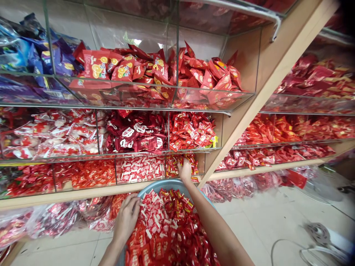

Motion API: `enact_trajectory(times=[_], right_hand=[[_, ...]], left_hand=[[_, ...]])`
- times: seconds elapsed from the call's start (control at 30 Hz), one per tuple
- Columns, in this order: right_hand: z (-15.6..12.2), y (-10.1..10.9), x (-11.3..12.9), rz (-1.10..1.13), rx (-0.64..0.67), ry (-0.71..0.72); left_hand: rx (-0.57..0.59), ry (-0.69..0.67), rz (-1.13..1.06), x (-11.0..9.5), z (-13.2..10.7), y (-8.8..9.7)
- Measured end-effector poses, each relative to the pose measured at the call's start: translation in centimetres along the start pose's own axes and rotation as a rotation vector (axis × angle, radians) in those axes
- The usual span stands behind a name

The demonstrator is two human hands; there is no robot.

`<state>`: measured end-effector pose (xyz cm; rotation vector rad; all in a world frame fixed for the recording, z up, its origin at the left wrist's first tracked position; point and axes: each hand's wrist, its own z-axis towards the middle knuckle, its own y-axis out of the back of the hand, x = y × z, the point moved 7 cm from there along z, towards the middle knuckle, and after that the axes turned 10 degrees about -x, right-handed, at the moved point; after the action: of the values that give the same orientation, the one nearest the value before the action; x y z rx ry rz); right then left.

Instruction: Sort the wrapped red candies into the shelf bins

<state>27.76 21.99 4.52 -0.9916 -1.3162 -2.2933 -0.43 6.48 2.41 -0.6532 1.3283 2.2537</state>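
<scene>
A grey-blue basin (161,183) heaped with small red and white candy packets (169,229) sits low in front of me. My left hand (126,218) grips its left rim, fingers curled over the edge onto the packets. My right hand (185,170) reaches past the basin into the lowest shelf bin of red and yellow packets (173,166), fingers closed among them; what they hold is hidden.
Wooden shelving (241,122) with clear dividers holds several bins of red snack packets, with purple bags (41,55) at top left. Clear sacks of sweets (55,220) lie under the shelf. A fan (324,190) and wire grille (318,232) lie on the tiled floor at right.
</scene>
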Motion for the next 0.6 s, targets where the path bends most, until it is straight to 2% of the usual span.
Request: enact_trajectory(times=[0.07,0.17,0.23,0.3,0.37,0.47,0.6], right_hand=[[0.4,0.1,-0.8,0.217,0.024,-0.110],[0.5,0.0,-2.1,0.590,0.108,-0.392],[0.1,0.4,-2.4,0.808,0.155,-0.559],[-0.7,1.1,-2.1,0.946,0.232,-0.655],[-2.1,1.9,-1.4,0.992,0.343,-0.658],[-5.1,3.1,-0.8,0.921,0.513,-0.586],[-10.2,3.0,-1.7,0.745,0.787,-0.588]], left_hand=[[0.007,0.002,0.003,0.0,0.0,0.0],[0.008,-0.004,0.010,0.1,0.0,0.0],[0.005,-0.012,0.008,0.0,0.1,0.0],[0.003,-0.013,0.003,-0.2,0.1,0.1],[0.007,-0.003,0.002,-0.3,0.1,0.2],[0.017,0.013,0.004,-0.4,0.1,0.2],[0.021,0.010,-0.005,-0.5,0.1,0.2]])
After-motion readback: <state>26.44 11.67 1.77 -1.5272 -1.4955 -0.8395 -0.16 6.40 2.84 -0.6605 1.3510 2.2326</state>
